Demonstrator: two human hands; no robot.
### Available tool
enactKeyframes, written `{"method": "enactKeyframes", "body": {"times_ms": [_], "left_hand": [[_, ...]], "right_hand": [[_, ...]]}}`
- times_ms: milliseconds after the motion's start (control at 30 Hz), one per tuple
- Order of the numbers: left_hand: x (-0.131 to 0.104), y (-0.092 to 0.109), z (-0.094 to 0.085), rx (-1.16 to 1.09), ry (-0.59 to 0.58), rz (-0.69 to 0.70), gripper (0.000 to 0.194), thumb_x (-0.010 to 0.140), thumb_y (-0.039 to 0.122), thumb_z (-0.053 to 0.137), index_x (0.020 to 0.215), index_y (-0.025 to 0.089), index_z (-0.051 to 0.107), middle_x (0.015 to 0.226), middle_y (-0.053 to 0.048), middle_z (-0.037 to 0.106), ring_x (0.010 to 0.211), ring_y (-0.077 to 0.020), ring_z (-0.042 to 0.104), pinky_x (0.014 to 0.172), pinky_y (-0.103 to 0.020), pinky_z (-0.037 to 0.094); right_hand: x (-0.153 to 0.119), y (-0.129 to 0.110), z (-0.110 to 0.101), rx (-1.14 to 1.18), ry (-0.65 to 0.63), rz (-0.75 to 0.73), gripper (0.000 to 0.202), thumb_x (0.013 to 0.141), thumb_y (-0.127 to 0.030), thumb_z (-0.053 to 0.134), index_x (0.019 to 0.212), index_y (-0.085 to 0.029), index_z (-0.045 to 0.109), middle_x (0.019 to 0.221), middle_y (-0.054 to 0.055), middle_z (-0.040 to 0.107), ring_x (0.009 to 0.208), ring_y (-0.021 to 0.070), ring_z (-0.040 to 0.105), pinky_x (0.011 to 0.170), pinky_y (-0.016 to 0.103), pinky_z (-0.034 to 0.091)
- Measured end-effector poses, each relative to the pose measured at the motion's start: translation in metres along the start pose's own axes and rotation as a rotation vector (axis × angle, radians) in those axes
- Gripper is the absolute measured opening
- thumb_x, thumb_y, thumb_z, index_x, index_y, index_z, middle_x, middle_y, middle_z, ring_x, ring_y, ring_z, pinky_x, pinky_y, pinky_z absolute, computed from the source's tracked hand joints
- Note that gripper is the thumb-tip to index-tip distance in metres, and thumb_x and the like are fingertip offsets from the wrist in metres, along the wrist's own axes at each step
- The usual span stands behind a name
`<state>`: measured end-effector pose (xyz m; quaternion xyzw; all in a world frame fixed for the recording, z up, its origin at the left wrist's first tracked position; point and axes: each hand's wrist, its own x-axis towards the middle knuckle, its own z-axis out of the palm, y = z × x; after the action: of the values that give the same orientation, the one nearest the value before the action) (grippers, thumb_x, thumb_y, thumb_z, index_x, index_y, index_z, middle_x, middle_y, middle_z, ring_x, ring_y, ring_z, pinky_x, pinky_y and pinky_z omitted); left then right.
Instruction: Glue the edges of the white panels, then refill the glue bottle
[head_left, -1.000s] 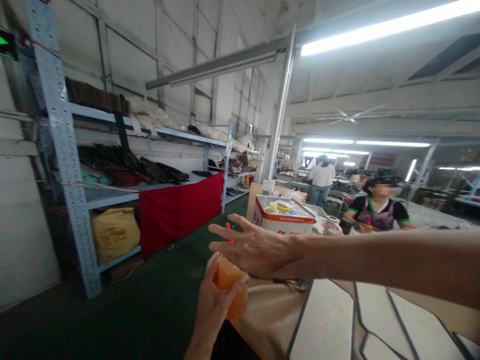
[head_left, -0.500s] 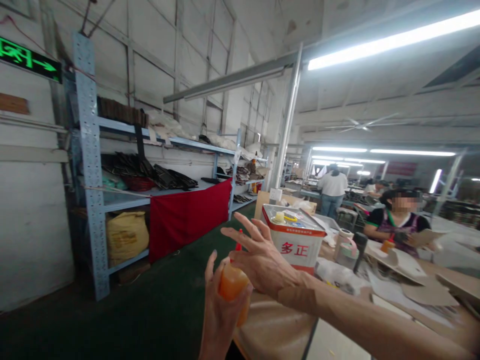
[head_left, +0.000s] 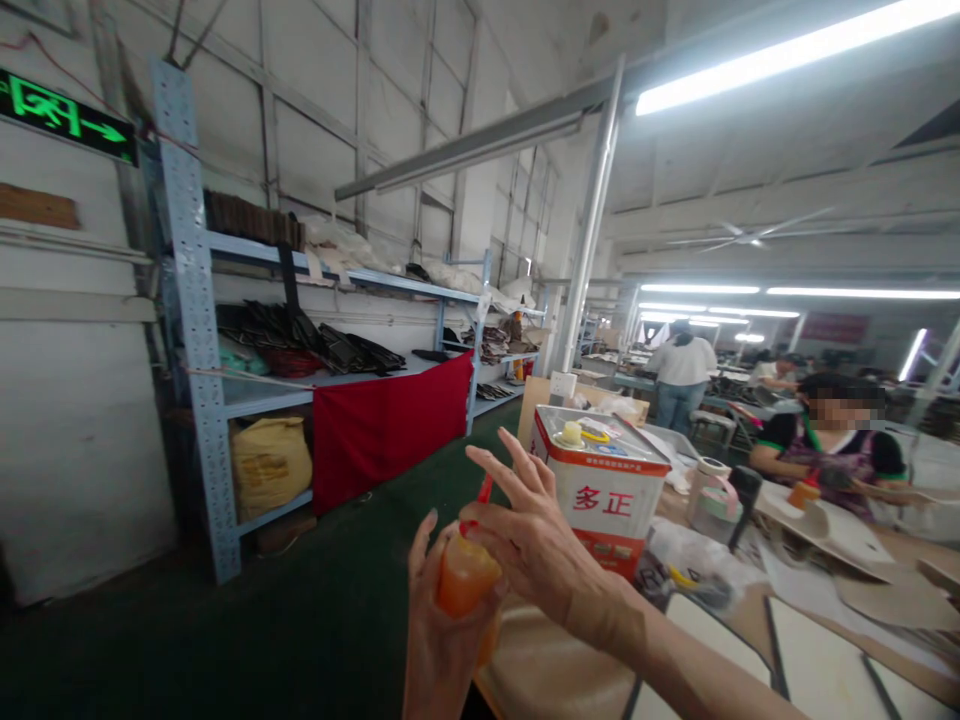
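My left hand (head_left: 439,630) is wrapped round an orange squeeze bottle (head_left: 466,575), holding it upright over the near edge of the table. On top of the bottle is a red nozzle cap (head_left: 485,490), its tip pointing up. My right hand (head_left: 536,545) reaches across from the right, its lower fingers closed at the base of the cap while the others stretch out past it. The thumb's exact contact is hidden. Just behind my right hand stands a square metal can (head_left: 600,500) with red lettering and a pale cap.
White panels with dark edges (head_left: 817,660) lie on the table at right, near a plastic bag (head_left: 682,560) and a pink-and-white bottle (head_left: 709,495). A co-worker (head_left: 832,440) sits beyond, handling a piece. Left are blue shelves (head_left: 202,400) with a red cloth (head_left: 394,435).
The view has shifted slightly, so the surroundings sit differently. My right hand's fingers have come closer round the red cap; my left hand keeps hold of the bottle.
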<state>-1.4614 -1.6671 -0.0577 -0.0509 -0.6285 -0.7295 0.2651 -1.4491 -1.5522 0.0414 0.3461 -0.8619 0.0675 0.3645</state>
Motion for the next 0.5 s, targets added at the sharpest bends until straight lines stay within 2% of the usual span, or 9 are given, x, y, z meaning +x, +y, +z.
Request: {"method": "enactKeyframes", "body": {"times_ms": [67, 233, 367, 500], "left_hand": [[0.001, -0.004, 0.001, 0.021, -0.019, -0.038, 0.053, 0.052, 0.039, 0.074, 0.100, 0.024, 0.059, 0.137, -0.010, 0.043, 0.123, -0.0346, 0.047, 0.098, -0.046, 0.047], [0.007, -0.007, -0.002, 0.044, -0.037, -0.123, 0.050, 0.055, 0.036, 0.071, 0.102, 0.022, 0.061, 0.143, -0.010, 0.039, 0.129, -0.0346, 0.041, 0.104, -0.048, 0.042], [0.013, -0.010, -0.007, 0.003, -0.018, -0.140, 0.048, 0.055, 0.035, 0.073, 0.100, 0.024, 0.064, 0.149, -0.007, 0.032, 0.130, -0.0355, 0.040, 0.102, -0.048, 0.044], [0.017, -0.014, -0.015, -0.032, 0.016, -0.100, 0.051, 0.055, 0.034, 0.075, 0.103, 0.023, 0.064, 0.151, -0.007, 0.027, 0.128, -0.0365, 0.043, 0.098, -0.047, 0.048]], "right_hand": [[0.003, 0.002, 0.004, -0.039, -0.038, -0.028, 0.012, 0.089, -0.022, 0.053, 0.090, -0.023, 0.065, 0.150, 0.004, 0.036, 0.144, 0.0309, 0.001, 0.108, 0.054, 0.016], [0.011, 0.005, 0.018, -0.185, -0.164, -0.165, 0.014, 0.089, -0.019, 0.050, 0.100, -0.020, 0.059, 0.152, 0.006, 0.033, 0.143, 0.0291, -0.013, 0.110, 0.055, 0.003], [0.017, 0.001, 0.021, -0.134, -0.223, -0.147, 0.020, 0.086, -0.013, 0.047, 0.101, -0.018, 0.059, 0.152, 0.006, 0.032, 0.143, 0.0290, -0.010, 0.111, 0.054, 0.006], [0.023, -0.007, 0.018, -0.050, -0.270, -0.110, 0.027, 0.085, -0.014, 0.046, 0.107, -0.020, 0.059, 0.153, 0.005, 0.031, 0.144, 0.0290, -0.003, 0.111, 0.053, 0.013]]}}
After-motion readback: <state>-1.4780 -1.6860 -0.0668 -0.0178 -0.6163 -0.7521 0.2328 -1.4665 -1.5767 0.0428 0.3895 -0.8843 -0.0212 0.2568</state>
